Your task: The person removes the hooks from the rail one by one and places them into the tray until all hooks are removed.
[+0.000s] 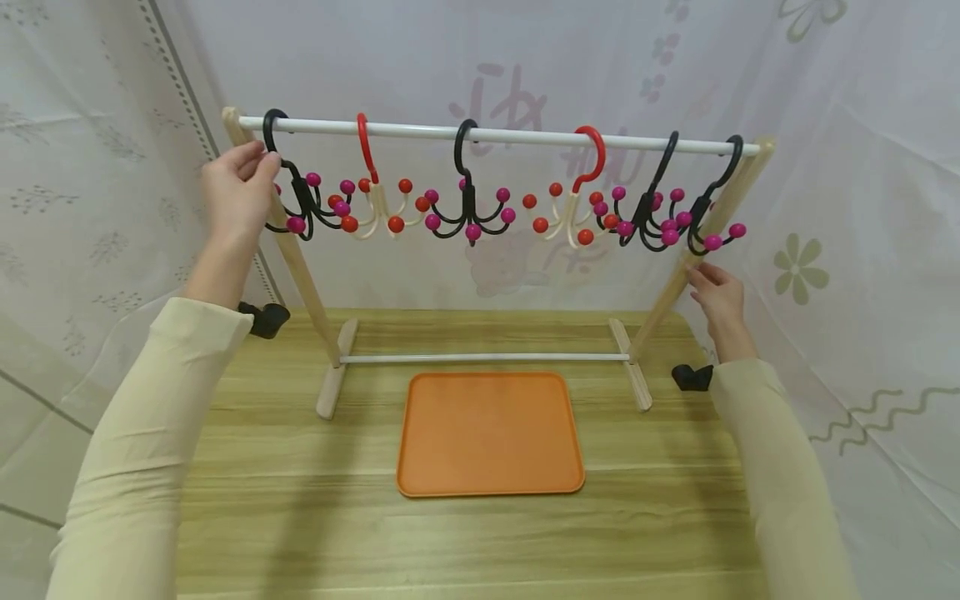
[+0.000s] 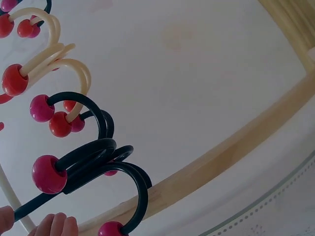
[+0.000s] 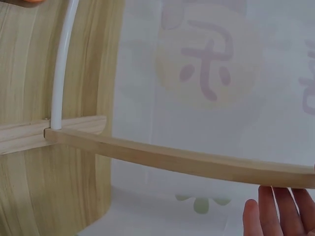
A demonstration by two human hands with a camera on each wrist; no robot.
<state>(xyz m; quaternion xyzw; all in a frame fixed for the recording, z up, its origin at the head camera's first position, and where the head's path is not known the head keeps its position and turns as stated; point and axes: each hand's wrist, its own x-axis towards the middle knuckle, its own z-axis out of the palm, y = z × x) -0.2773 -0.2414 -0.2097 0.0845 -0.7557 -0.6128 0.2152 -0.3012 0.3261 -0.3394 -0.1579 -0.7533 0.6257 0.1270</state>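
Observation:
At the left end of the white top rail, my left hand pinches the neck of a black multi-arm hook hanger with pink ball tips. Its hook is over the rail. The left wrist view shows the stem of this black hanger running to the thumb and fingertips. My right hand holds the right wooden post of the rack, just under the rightmost black hanger. Seen from the right wrist, fingers reach the side of that post.
Between the ends hang a central black hanger, another black hanger, and two cream hangers with red hooks, one left, one right. An orange tray lies on the wooden table before the lower bar. Patterned curtains surround it.

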